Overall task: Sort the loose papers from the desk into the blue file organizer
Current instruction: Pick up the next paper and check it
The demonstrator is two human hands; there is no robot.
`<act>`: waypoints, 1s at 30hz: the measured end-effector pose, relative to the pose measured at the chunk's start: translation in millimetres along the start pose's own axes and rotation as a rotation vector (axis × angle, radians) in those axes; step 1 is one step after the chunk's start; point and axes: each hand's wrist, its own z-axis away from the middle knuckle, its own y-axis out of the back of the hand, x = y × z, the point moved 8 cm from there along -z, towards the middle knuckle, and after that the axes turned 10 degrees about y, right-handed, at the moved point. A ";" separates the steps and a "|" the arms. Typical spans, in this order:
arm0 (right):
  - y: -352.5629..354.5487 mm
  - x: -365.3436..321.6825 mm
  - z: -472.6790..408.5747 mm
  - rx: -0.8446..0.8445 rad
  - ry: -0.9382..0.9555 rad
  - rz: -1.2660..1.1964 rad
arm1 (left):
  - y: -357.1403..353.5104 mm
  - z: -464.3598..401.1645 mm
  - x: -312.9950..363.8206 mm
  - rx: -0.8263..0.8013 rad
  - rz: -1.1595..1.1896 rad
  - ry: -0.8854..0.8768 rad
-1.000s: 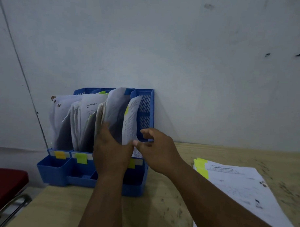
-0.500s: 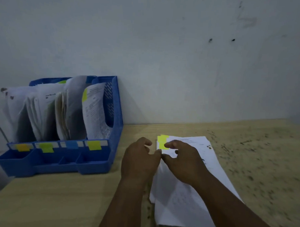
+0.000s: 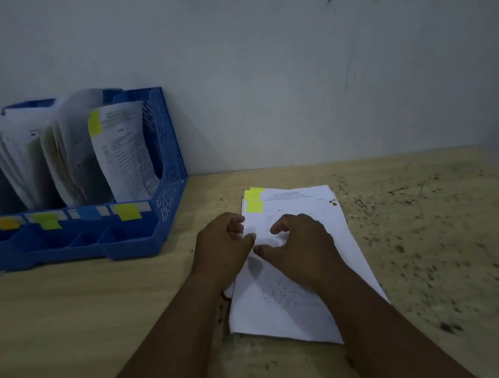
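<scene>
Plain grey wall (image 3: pixel 275 62) behind, scuffed wooden bench (image 3: pixel 410 237) in front, pretty dim lighting. So where's this at? The blue file organizer (image 3: pixel 169 186) sits at the left against the wall and its upright slots are already stuffed with filed sheets (image 3: pixel 119 150), one with a yellow tab on its corner. Coloured sticky labels (image 3: pixel 126 211) run along the front lip, so the sorting looks well underway.

What's left: a stack of loose papers (image 3: pixel 289 303) lying flat on the bench, well apart from the organizer, with a couple of yellow tabs (image 3: pixel 254 200) peeking out at the top left corner. Can't tell how many sheets are in it.

Both hands are over that stack. Left hand (image 3: pixel 222 244) is at its left edge with fingers curled, looks like it's working on the top sheet's edge, but I can't tell if it actually has a grip. Right hand (image 3: pixel 300 244) hovers on top, fingers loosely bent, holding nothing I can see. My guess is the next sheet is about to get peeled off.
</scene>
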 end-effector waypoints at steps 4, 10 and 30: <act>-5.4 -9.2 3.9 -0.068 0.027 0.036 | 3.0 -1.7 -0.1 0.022 0.007 0.033; -12.7 -22.3 6.4 -0.111 0.059 0.154 | 5.2 -5.7 -6.1 0.023 0.084 0.071; -24.9 -47.4 10.3 -0.130 0.166 0.090 | 1.9 -11.9 -9.3 -0.006 0.125 0.069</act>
